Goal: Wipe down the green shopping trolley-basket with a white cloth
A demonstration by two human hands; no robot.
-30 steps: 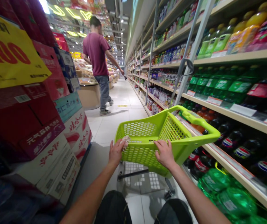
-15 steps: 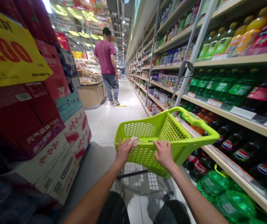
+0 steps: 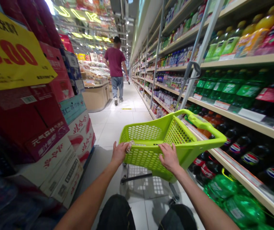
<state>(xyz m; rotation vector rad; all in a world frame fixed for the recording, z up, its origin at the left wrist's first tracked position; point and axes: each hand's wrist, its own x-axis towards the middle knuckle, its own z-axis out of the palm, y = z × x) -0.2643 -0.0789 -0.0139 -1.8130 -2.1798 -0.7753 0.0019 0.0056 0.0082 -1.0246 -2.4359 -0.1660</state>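
Note:
A lime-green shopping cart (image 3: 141, 153) with perforated plastic walls stands side-on in front of me, its handle toward the shelves on the right. My left hand (image 3: 119, 154) is at the left end of the near rim, closed on a crumpled pale cloth (image 3: 129, 146) that touches the rim. I cannot tell whether it is fabric or paper. My right hand (image 3: 169, 156) grips the middle of the near rim, fingers over the top and thumb on the outer side. The part of the basket floor that shows is bare green plastic.
Drink shelves (image 3: 237, 105) line the right side, with large green bottles (image 3: 242, 207) low down. Stacked cartons (image 3: 53, 172) rise at left under a yellow price sign (image 3: 10, 51). A person in a maroon shirt (image 3: 115, 60) is in the aisle ahead, beside a rounded counter (image 3: 95, 99).
My left hand has moved left along the rim with the cloth. My right hand stays on the rim. The person ahead has walked farther down the aisle.

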